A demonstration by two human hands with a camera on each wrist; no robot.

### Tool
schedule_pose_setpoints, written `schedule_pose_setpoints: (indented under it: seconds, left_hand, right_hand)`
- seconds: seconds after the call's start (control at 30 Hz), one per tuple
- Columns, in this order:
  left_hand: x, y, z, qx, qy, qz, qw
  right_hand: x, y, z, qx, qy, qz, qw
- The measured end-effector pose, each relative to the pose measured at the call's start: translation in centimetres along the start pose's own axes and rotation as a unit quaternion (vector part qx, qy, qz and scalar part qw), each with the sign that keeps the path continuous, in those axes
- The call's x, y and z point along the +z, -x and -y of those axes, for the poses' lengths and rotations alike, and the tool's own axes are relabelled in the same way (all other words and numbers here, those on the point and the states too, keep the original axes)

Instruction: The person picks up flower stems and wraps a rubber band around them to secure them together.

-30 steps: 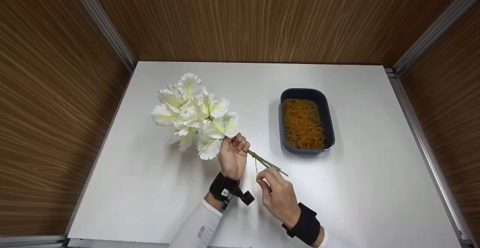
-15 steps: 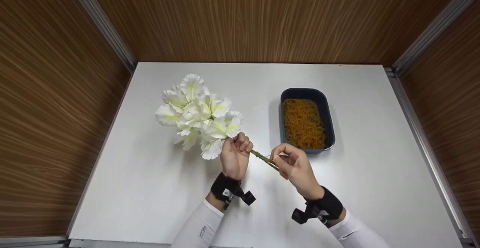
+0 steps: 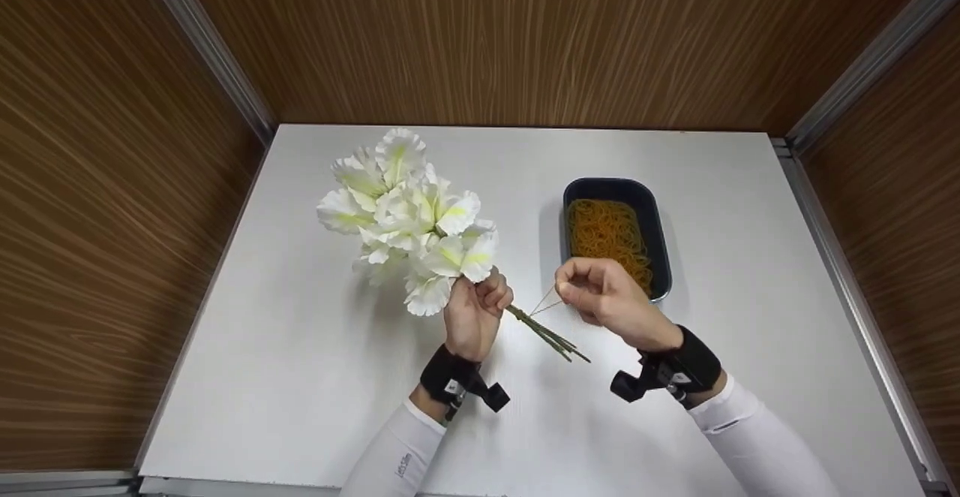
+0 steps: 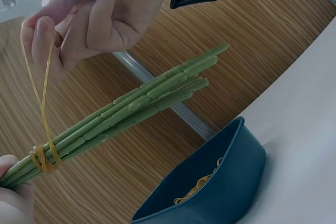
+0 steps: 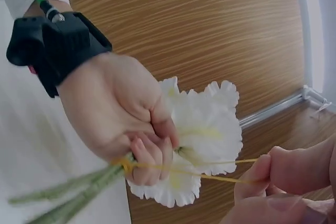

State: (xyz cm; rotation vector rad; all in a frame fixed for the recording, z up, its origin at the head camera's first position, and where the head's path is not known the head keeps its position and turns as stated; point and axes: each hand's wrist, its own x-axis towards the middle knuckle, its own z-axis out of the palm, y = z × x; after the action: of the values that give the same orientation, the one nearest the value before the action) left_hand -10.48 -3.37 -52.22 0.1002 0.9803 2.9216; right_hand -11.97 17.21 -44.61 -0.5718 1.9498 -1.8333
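My left hand (image 3: pixel 477 318) grips a bunch of white artificial flowers (image 3: pixel 409 215) by the stems, just below the blooms. The green stems (image 4: pixel 131 106) stick out past that hand toward the lower right in the head view. Around them, close to the left fingers, sit several turns of a yellow rubber band (image 4: pixel 44 158). A stretched loop of the same band runs up to my right hand (image 3: pixel 619 302), whose thumb and finger pinch it away from the stems. In the right wrist view the loop shows as two taut strands between the two hands.
A dark blue tub (image 3: pixel 660 257) holding many yellow-orange rubber bands (image 3: pixel 604 230) stands on the white table (image 3: pixel 360 407), partly behind the right hand. Wood-grain panels (image 3: pixel 480 39) rise behind and at both sides.
My right hand has moved up and to the right from below the stems, drawing the band out on their other side. The flowers and left hand have shifted slightly right.
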Motion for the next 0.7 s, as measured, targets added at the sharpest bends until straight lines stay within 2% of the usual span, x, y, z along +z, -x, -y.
schedule_pose_setpoints:
  seconds: [0.13,0.23,0.43,0.57,0.7]
  left_hand:
    - [0.0,0.2,0.1,-0.02,0.055,0.051,0.997]
    - [0.1,0.3,0.1,-0.029,0.105,0.072,0.9915]
    - [0.4,0.3,0.1,-0.041,0.16,0.066,0.984]
    - [0.6,0.2,0.3,-0.043,0.188,0.061,0.9794]
    - [0.6,0.3,0.4,-0.029,0.21,0.073,0.9744]
  right_hand:
    - [-1.2,-1.0,-0.3,0.011,0.058,-0.047,0.997]
    - [-1.8,-1.7,-1.3,0.015,0.075,-0.076,0.994]
    - [-1.9,-3.0,-4.4,0.005,0.078,-0.118,0.99]
    - [-1.0,-4.1,-6.9,-0.005,0.071,-0.15,0.986]
    - [0.3,-4.2,-8.8,0.001,0.063,-0.154,0.986]
